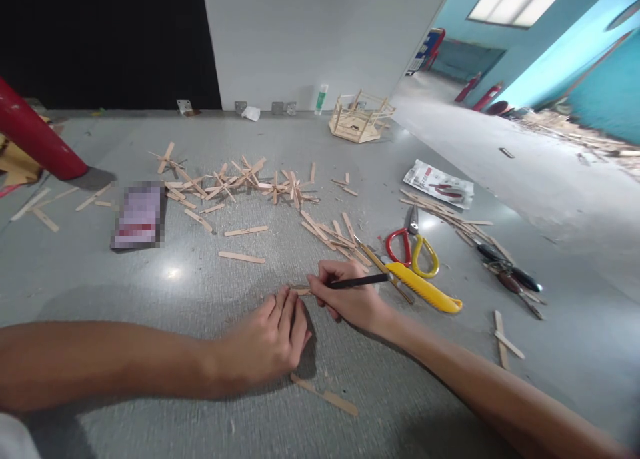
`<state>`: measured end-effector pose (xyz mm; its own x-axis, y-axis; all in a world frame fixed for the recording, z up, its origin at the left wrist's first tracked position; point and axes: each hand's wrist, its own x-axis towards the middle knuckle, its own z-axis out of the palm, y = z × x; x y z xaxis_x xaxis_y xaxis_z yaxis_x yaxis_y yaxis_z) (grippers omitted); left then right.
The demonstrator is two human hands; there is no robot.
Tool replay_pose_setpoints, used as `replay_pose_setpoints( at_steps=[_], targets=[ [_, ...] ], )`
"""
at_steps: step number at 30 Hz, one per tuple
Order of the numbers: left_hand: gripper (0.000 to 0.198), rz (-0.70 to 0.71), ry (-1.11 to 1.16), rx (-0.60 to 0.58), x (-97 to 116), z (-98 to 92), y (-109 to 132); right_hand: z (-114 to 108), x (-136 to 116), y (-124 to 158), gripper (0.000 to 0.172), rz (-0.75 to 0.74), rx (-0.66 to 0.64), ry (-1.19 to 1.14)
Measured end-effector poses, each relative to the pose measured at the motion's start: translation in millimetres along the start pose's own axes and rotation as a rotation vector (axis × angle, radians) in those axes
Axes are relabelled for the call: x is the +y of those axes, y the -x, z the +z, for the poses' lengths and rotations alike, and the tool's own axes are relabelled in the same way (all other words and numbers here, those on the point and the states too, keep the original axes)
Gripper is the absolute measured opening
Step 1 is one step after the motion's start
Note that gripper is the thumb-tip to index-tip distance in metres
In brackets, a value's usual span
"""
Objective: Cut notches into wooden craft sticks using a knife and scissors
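Note:
My left hand [275,335] presses its fingertips, held together, on a wooden craft stick [303,291] lying flat on the grey table. Most of that stick is hidden under the fingers of both hands. In my right hand [345,292] a slim black pen or pencil [361,281] is gripped, with its tip end at the stick and hidden by the fingers. Nearer to me lies another craft stick [340,403], below my left hand. Two single sticks rest beyond my hands, among them a craft stick [241,257].
A yellow utility knife [425,287] and red-and-yellow-handled scissors [413,239] lie right of my right hand. Further right are dark-handled tools [507,269] and a white packet [440,183]. Behind stand stick clusters [240,182], a hexagonal stick frame [357,122] and a glue tube [321,99].

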<state>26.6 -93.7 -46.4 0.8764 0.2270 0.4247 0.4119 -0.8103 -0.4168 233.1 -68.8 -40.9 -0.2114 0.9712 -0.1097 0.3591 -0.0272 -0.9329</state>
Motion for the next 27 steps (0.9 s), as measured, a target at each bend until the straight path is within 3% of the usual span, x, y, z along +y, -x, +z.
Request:
replay_pose_setpoints(
  at_steps=[27],
  targets=[
    [0.034, 0.019, 0.027, 0.003, 0.3, 3.1, 0.2, 3.4, -1.2, -1.9, 0.044, 0.001, -0.014, -0.024]
  ],
)
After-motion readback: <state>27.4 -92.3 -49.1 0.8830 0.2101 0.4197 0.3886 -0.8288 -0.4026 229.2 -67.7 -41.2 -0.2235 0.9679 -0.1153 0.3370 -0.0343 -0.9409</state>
